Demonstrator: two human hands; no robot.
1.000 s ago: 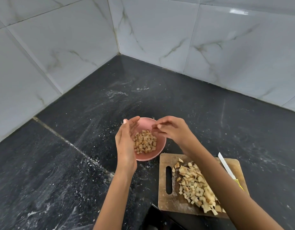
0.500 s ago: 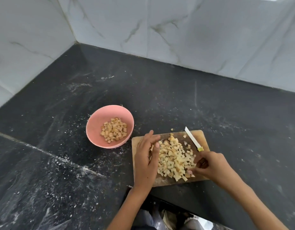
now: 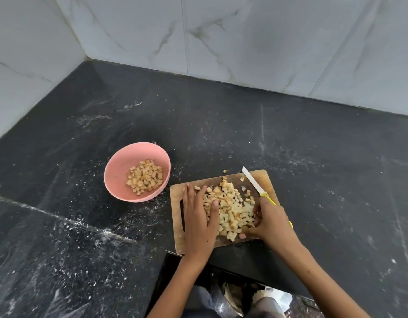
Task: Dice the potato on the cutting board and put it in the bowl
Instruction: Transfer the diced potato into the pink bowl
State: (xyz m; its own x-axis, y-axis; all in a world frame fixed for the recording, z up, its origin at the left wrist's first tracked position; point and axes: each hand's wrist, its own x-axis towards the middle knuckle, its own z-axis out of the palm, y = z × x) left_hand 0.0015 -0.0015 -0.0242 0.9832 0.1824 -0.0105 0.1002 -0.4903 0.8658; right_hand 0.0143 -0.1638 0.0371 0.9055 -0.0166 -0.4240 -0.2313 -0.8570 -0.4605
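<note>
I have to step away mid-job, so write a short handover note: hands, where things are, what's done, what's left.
Left hand: flat and open, pressing against the pile of pale diced potato on the wooden cutting board.
Right hand: fingers curled, cupping the pile's other side.
White-bladed, yellow-handled knife: lying on the board, unheld.
Done: dicing; one portion in the pink bowl.
Left: carry the remaining dice to the bowl.

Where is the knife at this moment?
In the head view, the knife lies along the right side of the cutting board, beside the diced potato, its yellow handle partly hidden behind the right hand.
</note>
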